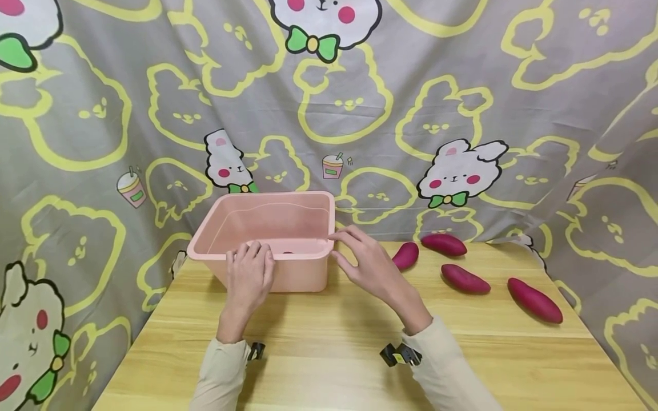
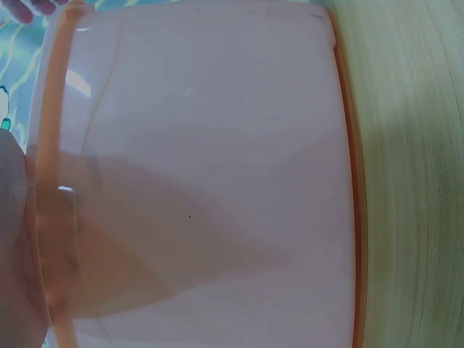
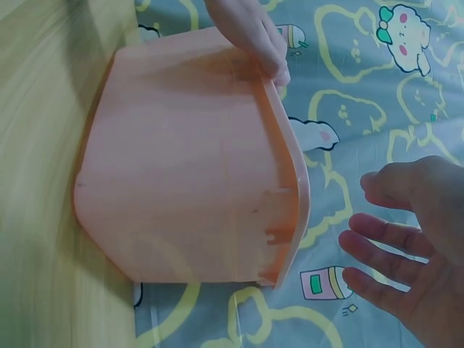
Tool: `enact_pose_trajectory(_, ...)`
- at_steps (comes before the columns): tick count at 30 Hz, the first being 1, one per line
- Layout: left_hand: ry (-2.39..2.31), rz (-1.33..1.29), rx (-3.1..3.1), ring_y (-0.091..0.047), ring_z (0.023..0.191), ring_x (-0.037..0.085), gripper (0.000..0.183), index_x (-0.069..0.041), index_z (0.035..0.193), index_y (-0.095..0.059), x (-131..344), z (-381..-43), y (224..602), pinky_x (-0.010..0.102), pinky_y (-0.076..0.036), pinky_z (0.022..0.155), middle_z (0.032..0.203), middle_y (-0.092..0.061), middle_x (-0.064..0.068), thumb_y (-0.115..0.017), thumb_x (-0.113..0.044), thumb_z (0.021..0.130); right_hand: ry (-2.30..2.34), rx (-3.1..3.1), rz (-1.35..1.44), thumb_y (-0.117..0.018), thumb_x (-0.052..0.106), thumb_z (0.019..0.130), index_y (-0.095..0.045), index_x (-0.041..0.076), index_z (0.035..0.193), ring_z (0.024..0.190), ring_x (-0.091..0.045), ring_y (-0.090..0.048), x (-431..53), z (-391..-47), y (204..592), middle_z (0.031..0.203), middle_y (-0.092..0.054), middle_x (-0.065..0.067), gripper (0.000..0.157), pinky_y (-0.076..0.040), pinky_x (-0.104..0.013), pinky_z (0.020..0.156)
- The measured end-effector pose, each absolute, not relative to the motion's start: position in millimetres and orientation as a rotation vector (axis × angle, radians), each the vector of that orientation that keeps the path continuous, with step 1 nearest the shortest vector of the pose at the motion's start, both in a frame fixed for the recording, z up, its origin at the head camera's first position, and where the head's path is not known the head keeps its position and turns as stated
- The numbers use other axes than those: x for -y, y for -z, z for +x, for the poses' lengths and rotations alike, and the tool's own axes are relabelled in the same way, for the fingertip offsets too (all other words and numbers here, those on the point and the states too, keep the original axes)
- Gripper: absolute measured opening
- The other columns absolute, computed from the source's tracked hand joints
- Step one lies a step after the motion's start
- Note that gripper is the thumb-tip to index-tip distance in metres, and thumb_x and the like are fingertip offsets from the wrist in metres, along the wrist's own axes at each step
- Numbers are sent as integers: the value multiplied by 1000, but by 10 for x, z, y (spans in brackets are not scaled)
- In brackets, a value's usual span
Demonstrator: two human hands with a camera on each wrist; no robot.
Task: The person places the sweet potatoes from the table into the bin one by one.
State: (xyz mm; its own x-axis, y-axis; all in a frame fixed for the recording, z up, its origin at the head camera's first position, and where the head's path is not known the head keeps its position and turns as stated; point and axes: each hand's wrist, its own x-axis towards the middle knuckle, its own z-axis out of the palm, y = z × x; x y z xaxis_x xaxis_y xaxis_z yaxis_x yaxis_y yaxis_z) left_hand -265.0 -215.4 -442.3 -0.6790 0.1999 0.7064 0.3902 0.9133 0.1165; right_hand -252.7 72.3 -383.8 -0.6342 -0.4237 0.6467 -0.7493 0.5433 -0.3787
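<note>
A pink plastic bin [image 1: 300, 277] stands on the table, its opening facing up. My left hand [image 1: 249, 271] grips the near rim, with the fingers bent over the edge into the bin. In the left wrist view the bin's side wall [image 2: 210, 145] fills most of the picture. Beside the right rim is my right hand [image 1: 367, 260], its fingers loosely spread and holding nothing. The right wrist view shows these fingers [image 3: 384, 250] apart from the bin. Inside the bin, a small bit of something dark red [image 1: 289, 252] shows just above the near rim.
Several purple-red sweet potatoes lie on the wooden table [image 1: 319, 354] to the right: one [image 1: 406, 256] just behind my right hand, others [image 1: 465, 279] farther right. A grey patterned curtain [image 1: 370, 114] hangs close behind the bin and along both sides.
</note>
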Motion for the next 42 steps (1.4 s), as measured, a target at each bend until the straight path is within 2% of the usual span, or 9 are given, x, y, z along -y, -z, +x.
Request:
enact_pose_trajectory(17,336,-417,2336,-53,92,37,38,-8,94,-59,2152,-2655,4423,56,-35,85,96,-63,12,-29,-29,105,-859,2356,833,-76,16,92,-67,12,127,114,-19,-65,-1036,-2339,4053,123,-65,-2,36,-54,-38,97)
enact_pose_trajectory(26,331,-412,2352,-54,94,39,38,-8,93,-59,2151,-2664,4428,56,-35,85,97,-63,13,-29,-28,105,-854,2348,780,-78,15,91,-67,10,127,116,-21,-63,-1228,-2281,4179,126,-64,-4,39,-53,-42,98)
enact_pose_trajectory(28,329,-412,2348,-54,95,39,38,-8,93,-59,2154,-2672,4421,56,-35,84,97,-63,14,-29,-28,105,-860,2343,762,-79,14,90,-68,9,127,115,-21,-63,-1273,-2275,4197,125,-65,-4,39,-54,-42,96)
enact_pose_trajectory(35,322,-415,2333,-55,93,39,40,-8,93,-59,2158,-2685,4402,55,-36,82,95,-63,14,-28,-30,106,-888,2351,696,-81,13,89,-68,9,125,93,-16,-63,-1416,-2273,4253,122,-65,-3,39,-58,-38,80)
enact_pose_trajectory(42,321,-412,2340,-53,93,39,41,-8,94,-58,2161,-2687,4426,55,-35,84,97,-63,13,-27,-31,107,-901,2340,668,-82,11,87,-69,9,124,104,-19,-66,-1516,-2272,4320,120,-66,-3,39,-57,-41,89)
